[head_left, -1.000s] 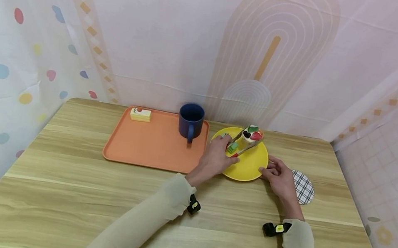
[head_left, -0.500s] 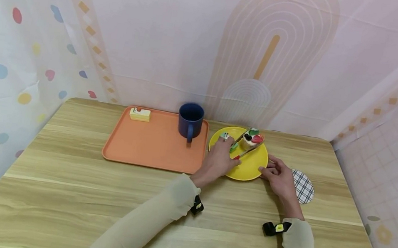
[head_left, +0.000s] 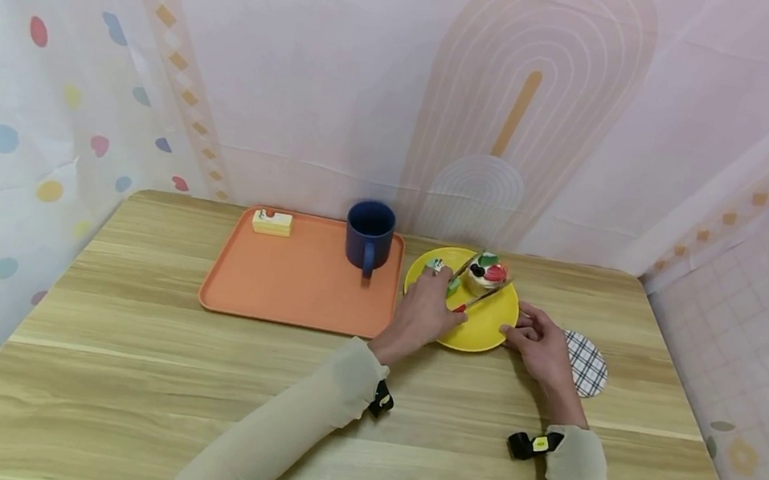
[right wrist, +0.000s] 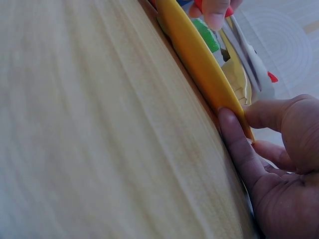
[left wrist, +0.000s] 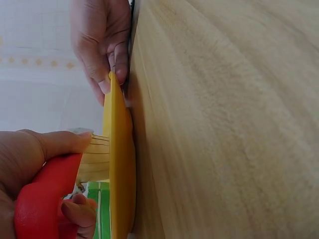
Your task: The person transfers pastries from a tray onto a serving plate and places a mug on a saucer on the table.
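My left hand [head_left: 421, 311] grips red-handled tongs [head_left: 487, 295] over a yellow plate [head_left: 484, 330]. The metal arms of the tongs stand spread on either side of a toy cupcake [head_left: 487, 273], topped with cream, a strawberry and a green leaf. It sits upright towards the plate's back right. A green piece [left wrist: 102, 209] lies on the plate by the left fingers, and a small white-topped piece [head_left: 436, 264] shows behind them; both are partly hidden. At the plate's right rim, my right hand [head_left: 542, 350] pinches the edge, thumb above and fingers underneath.
An orange tray [head_left: 297, 293] lies left of the plate, close to it. On the tray are a navy mug [head_left: 368, 234] and a small cake slice [head_left: 272, 223]. A checked round coaster [head_left: 587, 366] lies right of my right hand. A curtain backs the table.
The cupcake has come down a little onto the plate, and the arms of the tongs have spread wider around it. My left hand has shifted slightly right; the right hand stays put.
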The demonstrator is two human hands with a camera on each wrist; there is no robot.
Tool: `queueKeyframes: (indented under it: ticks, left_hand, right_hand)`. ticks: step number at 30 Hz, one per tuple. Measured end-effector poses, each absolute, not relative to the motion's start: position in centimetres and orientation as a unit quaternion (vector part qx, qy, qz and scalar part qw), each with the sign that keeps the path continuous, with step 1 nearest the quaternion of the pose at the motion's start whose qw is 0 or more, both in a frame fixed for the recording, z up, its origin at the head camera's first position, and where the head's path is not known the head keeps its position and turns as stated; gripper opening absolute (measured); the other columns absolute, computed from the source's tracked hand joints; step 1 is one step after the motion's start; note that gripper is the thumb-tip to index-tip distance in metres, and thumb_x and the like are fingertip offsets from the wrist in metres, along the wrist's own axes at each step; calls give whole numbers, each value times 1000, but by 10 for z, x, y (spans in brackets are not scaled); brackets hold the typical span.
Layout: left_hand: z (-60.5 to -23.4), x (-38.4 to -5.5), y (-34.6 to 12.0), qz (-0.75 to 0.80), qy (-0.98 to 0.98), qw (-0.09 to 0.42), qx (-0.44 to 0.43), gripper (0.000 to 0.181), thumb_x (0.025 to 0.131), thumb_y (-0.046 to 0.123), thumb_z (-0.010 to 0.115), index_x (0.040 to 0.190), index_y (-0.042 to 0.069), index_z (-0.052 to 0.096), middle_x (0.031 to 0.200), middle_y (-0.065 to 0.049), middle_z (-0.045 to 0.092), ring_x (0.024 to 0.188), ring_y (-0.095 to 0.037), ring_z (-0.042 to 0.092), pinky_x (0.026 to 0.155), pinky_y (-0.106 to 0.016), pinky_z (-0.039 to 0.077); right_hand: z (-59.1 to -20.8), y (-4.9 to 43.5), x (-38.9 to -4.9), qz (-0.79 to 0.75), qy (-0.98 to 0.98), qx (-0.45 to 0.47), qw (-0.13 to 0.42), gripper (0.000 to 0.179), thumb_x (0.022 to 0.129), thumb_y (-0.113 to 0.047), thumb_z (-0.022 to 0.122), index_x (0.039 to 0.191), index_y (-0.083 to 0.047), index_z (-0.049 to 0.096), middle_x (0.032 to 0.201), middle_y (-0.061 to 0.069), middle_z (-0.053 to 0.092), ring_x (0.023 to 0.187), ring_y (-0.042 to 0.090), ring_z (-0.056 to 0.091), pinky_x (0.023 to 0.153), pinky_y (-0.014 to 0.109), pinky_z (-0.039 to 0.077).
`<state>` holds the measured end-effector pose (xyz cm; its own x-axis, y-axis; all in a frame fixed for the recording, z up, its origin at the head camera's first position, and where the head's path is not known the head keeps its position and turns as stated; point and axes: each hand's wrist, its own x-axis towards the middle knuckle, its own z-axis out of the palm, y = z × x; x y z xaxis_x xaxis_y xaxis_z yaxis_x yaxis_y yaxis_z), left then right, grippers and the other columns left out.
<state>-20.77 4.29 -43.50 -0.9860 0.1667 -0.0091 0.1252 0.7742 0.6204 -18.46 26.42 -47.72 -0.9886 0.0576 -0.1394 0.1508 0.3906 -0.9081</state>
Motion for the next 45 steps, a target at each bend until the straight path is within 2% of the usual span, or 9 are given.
queueKeyframes:
  ticks: [6, 17, 21, 28, 36, 45]
  left_hand:
    - [-432, -206, 41, 333, 940, 26, 73, 71, 83, 37, 86, 140, 10, 54, 134, -14, 58, 108, -28, 67, 92, -43, 58]
    - [-433, -201, 35, 344, 935, -7, 89, 69, 82, 38, 87, 135, 9, 56, 121, -12, 61, 98, -24, 65, 83, -37, 58]
    - [-433, -198, 32, 363, 927, -7, 91, 69, 82, 38, 87, 136, 9, 55, 125, -12, 60, 102, -25, 64, 87, -39, 58]
    - [-433, -194, 28, 374, 924, -2, 81, 71, 83, 37, 86, 140, 9, 55, 139, -14, 56, 119, -27, 61, 103, -42, 54]
    - [-432, -186, 23, 386, 920, 0, 67, 74, 82, 40, 86, 140, 8, 53, 140, -14, 55, 119, -29, 60, 104, -44, 53]
    - [-429, -177, 14, 418, 907, -12, 54, 76, 81, 38, 86, 141, 8, 52, 137, -14, 57, 118, -32, 60, 101, -48, 53]
  right_hand:
    - [-478, 263, -185, -548, 833, 67, 44, 61, 99, -14, 68, 154, -5, 43, 132, 23, 59, 87, -1, 65, 79, 18, 58]
    - [-477, 263, -185, -548, 833, 68, 41, 60, 99, -11, 68, 153, -5, 43, 130, 23, 60, 85, -2, 65, 78, 19, 58]
    - [-478, 263, -185, -550, 831, 67, 41, 60, 99, -12, 68, 153, -5, 43, 130, 23, 60, 86, -2, 65, 79, 19, 58]
    - [-478, 263, -185, -556, 827, 64, 42, 60, 99, -12, 67, 153, -4, 43, 129, 22, 60, 86, -2, 65, 79, 20, 59]
    - [-478, 263, -184, -562, 823, 67, 41, 59, 99, -10, 67, 153, -5, 44, 127, 21, 60, 85, -1, 66, 78, 21, 59]
    - [-474, 262, -182, -556, 828, 62, 30, 60, 97, -14, 70, 151, -4, 46, 128, 24, 61, 83, -3, 64, 74, 16, 55]
